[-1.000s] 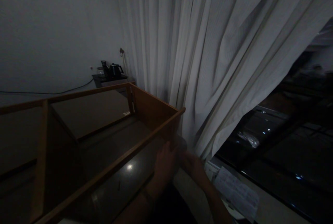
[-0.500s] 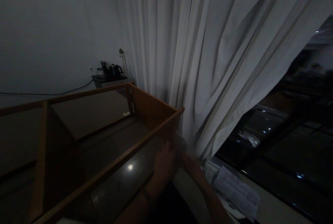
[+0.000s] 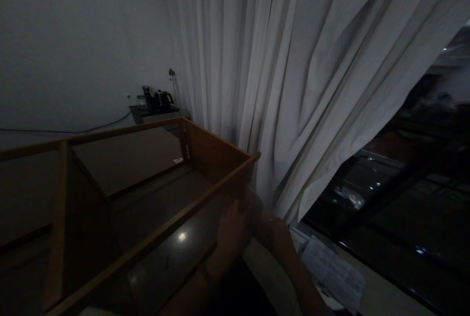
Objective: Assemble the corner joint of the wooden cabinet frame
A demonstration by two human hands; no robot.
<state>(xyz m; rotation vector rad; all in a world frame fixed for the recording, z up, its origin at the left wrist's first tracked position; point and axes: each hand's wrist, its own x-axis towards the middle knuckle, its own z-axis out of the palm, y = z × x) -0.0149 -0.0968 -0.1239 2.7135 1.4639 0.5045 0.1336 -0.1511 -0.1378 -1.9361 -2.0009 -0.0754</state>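
A wooden cabinet frame (image 3: pixel 216 146) with compartments lies in front of me, its glossy side panel (image 3: pixel 157 252) facing my body. At its right corner, my left hand (image 3: pixel 232 225) rests against the panel with its fingers stretched upward, dim and blurred. Just right of it, my right hand (image 3: pixel 275 233) is closed, its fingers curled inward. What it grips is lost in the dark. A greyish, half see-through shape (image 3: pixel 258 202) shows above and between the hands, too blurred to name.
A white curtain (image 3: pixel 257 61) hangs close behind the corner. Printed paper (image 3: pixel 334 272) lies at lower right, beside a dark glass surface (image 3: pixel 396 228). A black kettle (image 3: pixel 162 100) stands on a small cabinet at the back; a cable (image 3: pixel 91 127) runs along the wall.
My right hand's fingers have curled in, and its wrist has turned a little. My left hand has barely moved. The cabinet frame stays put.
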